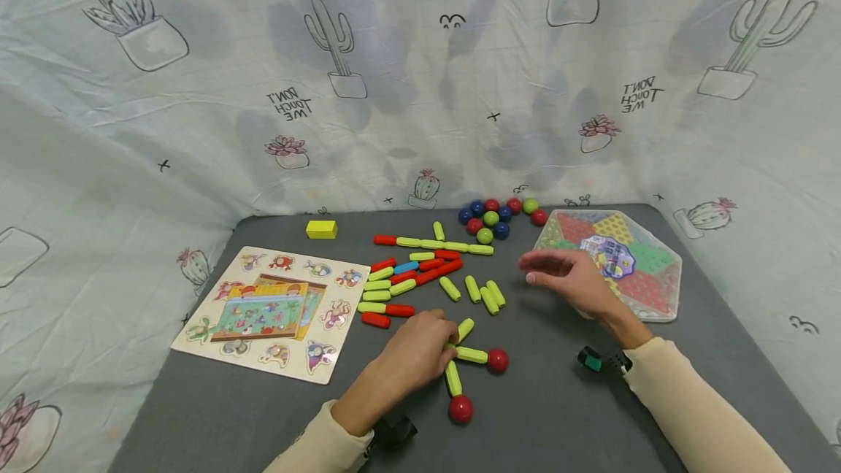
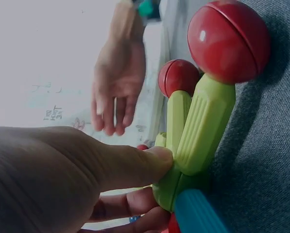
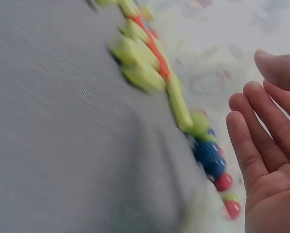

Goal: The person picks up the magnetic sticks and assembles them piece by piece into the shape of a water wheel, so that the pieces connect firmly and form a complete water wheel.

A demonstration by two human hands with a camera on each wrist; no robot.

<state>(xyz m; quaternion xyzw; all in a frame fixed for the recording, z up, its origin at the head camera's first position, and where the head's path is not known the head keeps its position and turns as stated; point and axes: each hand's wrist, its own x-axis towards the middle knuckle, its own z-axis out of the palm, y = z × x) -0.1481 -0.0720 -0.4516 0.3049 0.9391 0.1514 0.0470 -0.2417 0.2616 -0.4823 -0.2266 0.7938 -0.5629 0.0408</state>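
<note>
My left hand pinches a green ball between thumb and fingers, low over the table. From this ball, yellow-green rods fan out, and two of them end in red balls. A blue rod also meets the ball in the left wrist view. My right hand is raised, fingers extended and holding nothing, beside the hexagonal board. Its palm and fingers show in the right wrist view, apart from the toys.
Loose yellow-green rods and rows of red rods lie mid-table. Several coloured balls cluster at the back. A picture puzzle board is on the left, with a yellow block behind it. A patterned cloth hangs behind.
</note>
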